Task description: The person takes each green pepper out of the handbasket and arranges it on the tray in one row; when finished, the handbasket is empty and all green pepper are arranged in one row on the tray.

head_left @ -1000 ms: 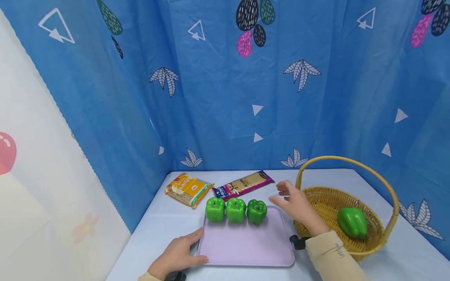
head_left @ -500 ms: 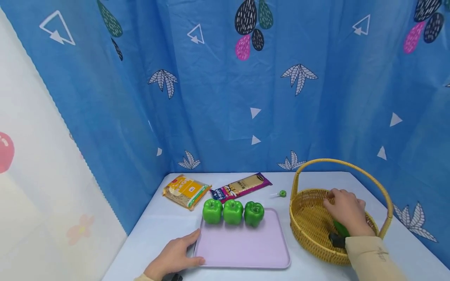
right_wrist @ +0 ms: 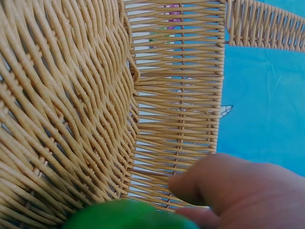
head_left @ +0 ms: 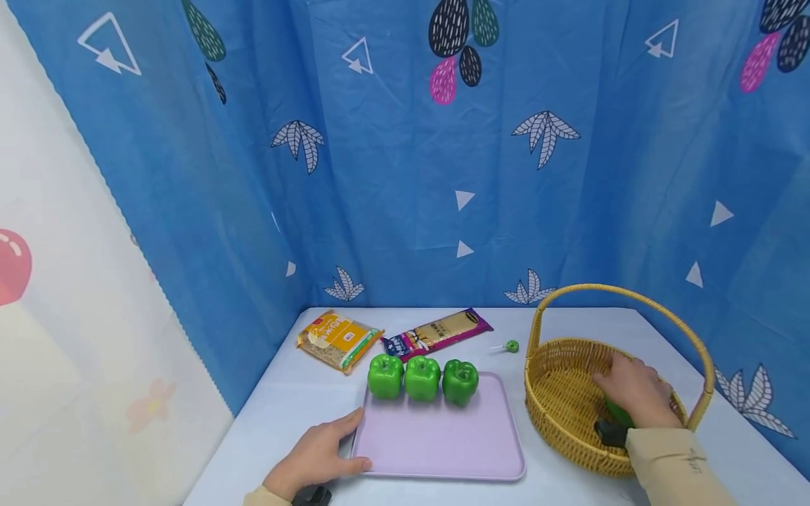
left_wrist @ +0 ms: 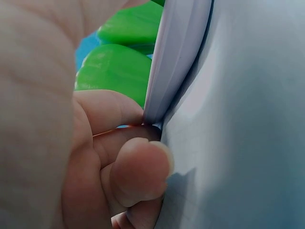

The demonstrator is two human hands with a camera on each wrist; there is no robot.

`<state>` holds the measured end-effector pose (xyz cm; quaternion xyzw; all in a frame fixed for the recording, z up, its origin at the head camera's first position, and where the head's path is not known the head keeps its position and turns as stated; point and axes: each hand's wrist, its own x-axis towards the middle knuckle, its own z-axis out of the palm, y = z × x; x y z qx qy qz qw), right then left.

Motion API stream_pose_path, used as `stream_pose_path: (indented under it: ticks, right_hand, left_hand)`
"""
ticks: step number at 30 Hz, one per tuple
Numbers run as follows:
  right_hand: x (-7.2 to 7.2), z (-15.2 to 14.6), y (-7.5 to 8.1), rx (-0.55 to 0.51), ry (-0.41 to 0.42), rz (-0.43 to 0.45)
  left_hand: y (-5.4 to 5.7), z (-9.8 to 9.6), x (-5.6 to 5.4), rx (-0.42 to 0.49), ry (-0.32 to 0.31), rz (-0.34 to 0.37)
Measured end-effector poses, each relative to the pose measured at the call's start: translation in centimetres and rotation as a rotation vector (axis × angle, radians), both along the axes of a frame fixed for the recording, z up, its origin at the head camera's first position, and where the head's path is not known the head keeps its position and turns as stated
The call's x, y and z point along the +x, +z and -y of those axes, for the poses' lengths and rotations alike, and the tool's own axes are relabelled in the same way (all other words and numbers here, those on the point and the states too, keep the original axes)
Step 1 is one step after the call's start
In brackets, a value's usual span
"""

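In the head view my left hand [head_left: 319, 453] is at the lower left corner of the lilac tray [head_left: 439, 443], thumb and index finger spread along its edges. The left wrist view shows its fingers [left_wrist: 114, 114] against the tray's side. Three green bell peppers [head_left: 421, 378] stand in a row at the tray's far edge. My right hand [head_left: 635, 390] is inside the wicker basket [head_left: 557, 393], over another green bell pepper [head_left: 619, 413] that it mostly covers. In the right wrist view that pepper lies low beside the hand; most of its fingers are hidden, so their hold cannot be judged.
Behind the tray lie an orange food packet [head_left: 339, 341] and a purple-edged packet [head_left: 436, 334]. Right of them is a small green-headed item [head_left: 511, 346] with a pale stick. The basket's tall handle [head_left: 623, 289] arches over it. A blue curtain [head_left: 405, 176] hangs behind the table.
My right hand has moved right from beside the tray into the basket, over the pepper there; the small green-headed item now shows on the table. The left hand stays at the tray.
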<state>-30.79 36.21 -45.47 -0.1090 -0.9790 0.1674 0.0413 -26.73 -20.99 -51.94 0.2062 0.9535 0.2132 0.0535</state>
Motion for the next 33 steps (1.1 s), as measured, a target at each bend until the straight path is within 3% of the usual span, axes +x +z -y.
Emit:
stream_pose_path:
  ticks: [3,12,18,25,33]
  right_hand:
    - [-0.1,0.0,-0.4,-0.006,0.052,0.036]
    - [-0.3,1.1,-0.6,-0.122,0.314,-0.011]
    - [-0.4,1.6,-0.6,-0.186,0.351,-0.019]
    - [-0.2,1.7,-1.1,-0.337,0.367,-0.062]
    - [-0.3,1.5,-0.9,-0.303,0.339,-0.218]
  left_hand:
    - [0.0,0.0,0.0,-0.003,-0.002,-0.002]
    - [-0.1,0.1,-0.1,0.003,-0.002,-0.003]
    - [-0.2,0.0,-0.1,0.0,-0.002,-0.004]
    - [-0.2,0.0,0.0,-0.003,-0.005,0.0]
    - [-0.1,0.1,0.0,-0.001,-0.01,-0.002]
